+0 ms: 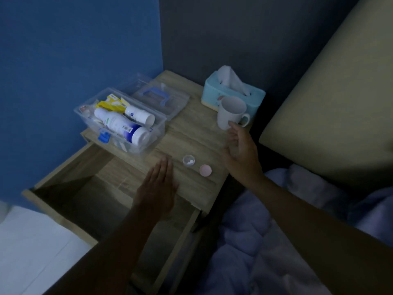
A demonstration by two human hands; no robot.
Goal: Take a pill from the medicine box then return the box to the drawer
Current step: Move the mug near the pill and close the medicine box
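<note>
Dim light blurs the bottle labels inside the open medicine box point(120, 120), which sits at the worktop's point(191, 133) back left above the open drawer point(89, 201); no writing is readable. The left hand point(158, 188) hovers flat, fingers together. The right hand point(240, 150), fingers apart, touches the white mug point(230, 112). A small pill cup point(188, 160) stands beside a pink cap point(205, 170)

Centre frame, the medicine box point(120, 120) sits open on the tabletop point(191, 133); the right hand point(240, 150) touches a mug point(230, 112), the left hand point(157, 186) is flat above the open drawer point(85, 201).

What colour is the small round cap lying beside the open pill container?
Pink; the small round cap shows best in the head view.
</note>
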